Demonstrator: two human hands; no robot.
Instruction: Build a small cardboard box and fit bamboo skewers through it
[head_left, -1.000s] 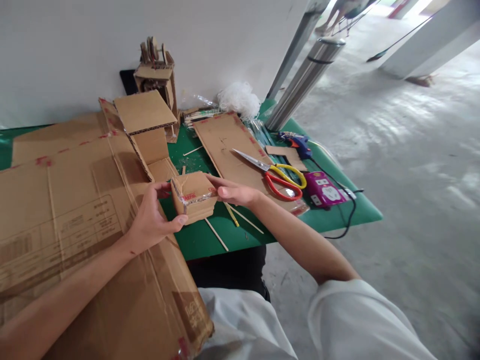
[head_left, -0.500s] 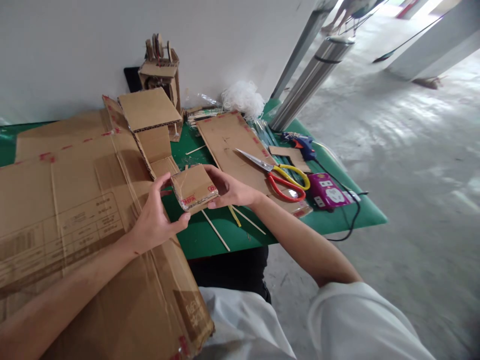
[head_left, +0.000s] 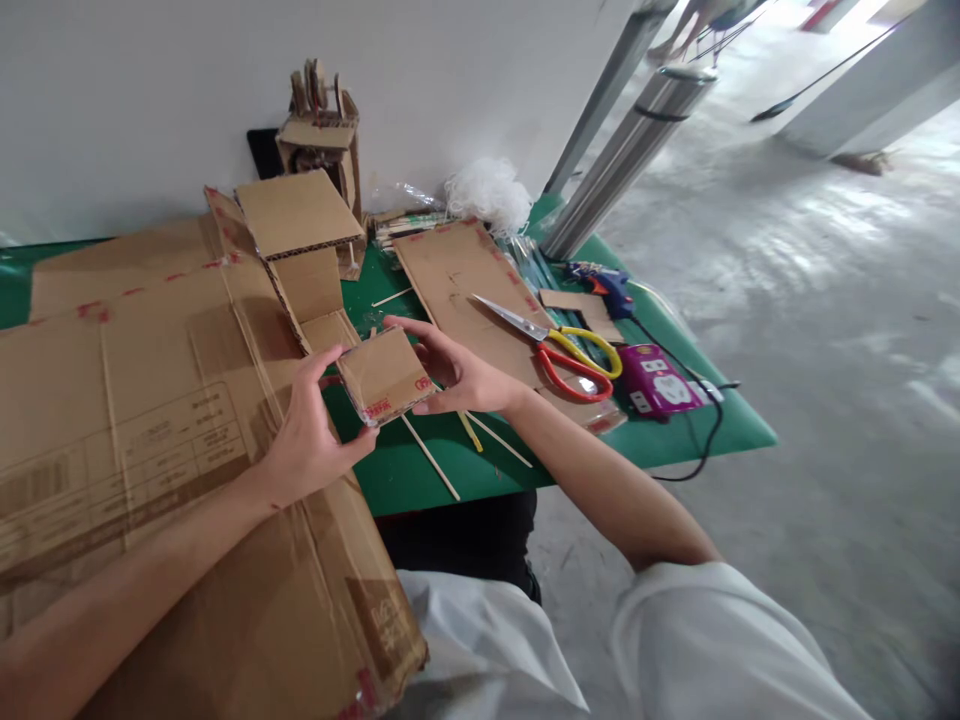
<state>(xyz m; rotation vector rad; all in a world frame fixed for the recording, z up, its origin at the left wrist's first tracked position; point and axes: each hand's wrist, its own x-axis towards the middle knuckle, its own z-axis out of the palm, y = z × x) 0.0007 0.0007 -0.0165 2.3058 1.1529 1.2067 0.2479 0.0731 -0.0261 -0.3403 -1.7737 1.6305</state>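
Note:
Between my two hands is a small flat cardboard box [head_left: 384,375] with red print along its near edge, raised over the green tabletop. My left hand [head_left: 315,420] grips its left side, thumb at the near corner and fingers at the far left. On the right side, my right hand [head_left: 457,375] has its thumb at the near right corner and its index finger along the far edge. Its other fingers are partly hidden. Beyond the box stands a larger open cardboard structure [head_left: 300,220]. Thin wooden sticks [head_left: 431,458] lie on the table below.
A large cardboard sheet [head_left: 150,400] covers the left side. Scissors [head_left: 551,345] lie on a cardboard panel [head_left: 450,260]. At the right are a blue glue gun [head_left: 615,290], a purple power socket [head_left: 660,382] and its black cord. A metal post [head_left: 630,160] stands behind the table.
The small box has tilted so its top faces me more and its near side shows less. My right fingers have shifted slightly along its far edge.

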